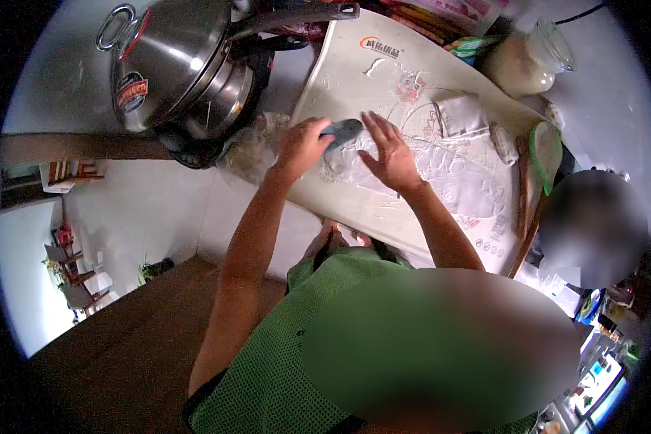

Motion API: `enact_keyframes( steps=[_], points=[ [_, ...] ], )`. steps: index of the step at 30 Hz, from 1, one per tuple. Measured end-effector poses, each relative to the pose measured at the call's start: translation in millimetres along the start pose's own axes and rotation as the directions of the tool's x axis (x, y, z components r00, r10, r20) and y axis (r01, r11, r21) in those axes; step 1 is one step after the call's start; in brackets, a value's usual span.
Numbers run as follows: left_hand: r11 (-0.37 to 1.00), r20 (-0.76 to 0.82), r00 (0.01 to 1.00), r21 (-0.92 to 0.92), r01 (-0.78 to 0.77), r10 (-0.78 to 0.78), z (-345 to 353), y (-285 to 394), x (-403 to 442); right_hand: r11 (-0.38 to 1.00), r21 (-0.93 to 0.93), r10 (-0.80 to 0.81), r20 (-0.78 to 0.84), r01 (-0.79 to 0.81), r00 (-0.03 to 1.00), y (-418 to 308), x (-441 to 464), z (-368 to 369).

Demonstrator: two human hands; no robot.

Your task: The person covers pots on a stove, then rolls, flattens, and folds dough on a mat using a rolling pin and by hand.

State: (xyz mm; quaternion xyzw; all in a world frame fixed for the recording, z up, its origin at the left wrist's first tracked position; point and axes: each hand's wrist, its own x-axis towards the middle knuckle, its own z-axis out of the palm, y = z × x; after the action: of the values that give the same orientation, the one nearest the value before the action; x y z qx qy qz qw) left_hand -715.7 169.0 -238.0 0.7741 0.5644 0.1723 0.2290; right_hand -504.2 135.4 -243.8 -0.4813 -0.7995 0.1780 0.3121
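Note:
My left hand (301, 150) is closed around one end of a dark blue-grey, flat, rounded thing (345, 133), whose kind I cannot make out. It is held over the pale printed mat (343, 61). To its right my right hand (394, 158) has its fingers spread, holding nothing visible, close above the mat. Beneath and beside the right hand a long, flat white sheet, apparently dough (466, 189), lies on the mat. White powder is smeared around it. A folded whitish piece (463, 117) rests farther back.
A lidded steel pot (177, 54) with a long handle stands at the back left. Crumpled clear plastic (257, 155) lies by the mat's left edge. At the back right are a glass jar (524, 61) of pale contents and a green-edged bag (546, 153).

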Motion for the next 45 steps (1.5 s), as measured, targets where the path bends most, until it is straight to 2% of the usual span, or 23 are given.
enact_keyframes(
  steps=[1, 3, 7, 9, 11, 12, 14, 15, 16, 18, 19, 20, 23, 25, 27, 29, 35, 37, 38, 39, 41, 42, 45],
  points=[
    [1.0, 0.115, 0.993, -0.021, -0.013, 0.015, -5.3, 12.7, 3.9, 1.0, -0.012, 0.006, -0.005, -0.006, 1.0, -4.1, 7.2, 1.7],
    [0.994, 0.114, 0.989, -0.068, -0.091, 0.098, -5.4, 20.2, 8.4, 0.996, 0.074, -0.049, 0.136, 0.039, 0.99, -9.6, 16.8, 4.3],
    [0.993, 0.249, 0.962, -0.046, -0.109, 0.117, -7.4, 24.9, 11.5, 0.995, -0.069, 0.082, 0.224, -0.069, 0.971, -2.4, 14.8, -0.7],
    [0.96, 0.069, 0.988, -0.254, -0.115, 0.137, -4.5, 18.6, 11.4, 0.988, -0.04, 0.15, 0.105, -0.147, 0.983, 2.3, -3.4, -12.8],
    [0.939, -0.235, 0.964, -0.287, -0.188, 0.121, -1.7, 20.0, 16.4, 0.91, 0.123, 0.402, -0.032, -0.396, 0.915, 10.2, -30.0, -32.1],
    [0.951, -0.234, 0.971, -0.285, -0.123, 0.055, 1.9, 11.7, 17.1, 0.765, 0.19, 0.633, -0.052, -0.615, 0.772, 9.4, -43.2, -44.9],
    [0.953, -0.214, 0.977, -0.292, -0.083, 0.02, 20.7, 2.0, 17.1, 0.667, 0.388, 0.744, -0.31, -0.636, 0.591, 37.9, -95.9, -54.6],
    [0.975, -0.191, 0.977, -0.177, -0.135, 0.1, 31.1, -0.9, 13.5, 0.611, 0.587, 0.788, -0.387, -0.531, 0.478, 66.4, -134.4, -50.0],
    [0.98, -0.161, 0.971, -0.059, -0.19, 0.178, 40.5, -2.0, 9.7, 0.525, 0.802, 0.837, -0.425, -0.285, 0.345, 62.5, -156.0, -59.6],
    [0.957, -0.033, 0.957, -0.033, -0.288, 0.287, 56.6, 3.5, 4.7, 0.445, 0.838, 0.884, -0.467, -0.316, 0.01, 69.0, -213.8, -72.3],
    [0.944, -0.002, 0.945, 0.029, -0.328, 0.328, 64.4, 3.8, 4.2, 0.418, 0.848, 0.886, -0.459, -0.326, -0.059, 66.7, -240.9, -79.2],
    [0.957, 0.03, 0.958, 0.049, -0.287, 0.285, 78.4, -0.5, 4.5, 0.514, 0.81, 0.835, -0.548, -0.282, -0.053, 66.4, -266.2, -78.4],
    [0.954, 0.104, 0.96, 0.126, -0.272, 0.26, 73.4, 6.7, 10.0, 0.376, 0.518, 0.666, -0.728, -0.768, -0.165, 68.9, -324.3, -76.2],
    [0.939, 0.101, 0.949, 0.142, -0.312, 0.3, 69.6, 4.6, 9.2, 0.319, 0.5, 0.637, -0.742, -0.805, -0.208, 45.6, -304.5, -79.5],
    [0.923, 0.092, 0.936, 0.156, -0.351, 0.34, 67.6, -0.7, 12.5, 0.007, 0.407, 0.585, -0.742, -0.913, -0.326, 29.6, -279.8, -80.9],
    [0.923, 0.078, 0.93, 0.115, -0.367, 0.36, 67.5, -11.1, 12.7, 0.146, 0.295, 0.586, -0.795, -0.944, -0.158, 24.9, -266.1, -76.3],
    [0.886, 0.088, 0.894, 0.119, -0.448, 0.44, 68.6, -24.4, 5.1, 0.138, -0.031, 0.577, -0.81, -0.99, 0.105, 47.5, -223.9, -69.8],
    [0.886, 0.101, 0.892, 0.108, -0.45, 0.441, 66.0, -25.5, 0.4, 0.22, -0.09, 0.518, -0.833, -0.971, 0.194, 48.0, -213.3, -57.4],
    [0.887, 0.096, 0.892, 0.103, -0.45, 0.441, 63.8, -25.0, -2.4, 0.145, -0.067, 0.604, -0.785, -0.987, 0.142, 44.3, -211.1, -51.5],
    [0.888, 0.093, 0.892, 0.098, -0.449, 0.441, 61.1, -26.5, -4.9, 0.247, -0.164, 0.483, -0.834, -0.955, 0.268, 43.5, -208.8, -45.1],
    [0.897, 0.081, 0.904, 0.113, -0.427, 0.42, 58.6, -33.3, -9.3, 0.318, -0.237, 0.413, -0.837, -0.918, 0.359, 38.7, -206.9, -35.8],
    [0.905, 0.064, 0.914, 0.128, -0.405, 0.4, 56.4, -33.0, -9.8, 0.318, -0.239, 0.412, -0.836, -0.917, 0.361, 34.0, -204.7, -34.6],
    [0.943, 0.082, 0.952, 0.137, -0.303, 0.294, 44.0, -28.2, -12.4, 0.265, 0.073, 0.556, -0.826, -0.961, 0.091, 20.7, -199.6, -36.5]
  ],
)
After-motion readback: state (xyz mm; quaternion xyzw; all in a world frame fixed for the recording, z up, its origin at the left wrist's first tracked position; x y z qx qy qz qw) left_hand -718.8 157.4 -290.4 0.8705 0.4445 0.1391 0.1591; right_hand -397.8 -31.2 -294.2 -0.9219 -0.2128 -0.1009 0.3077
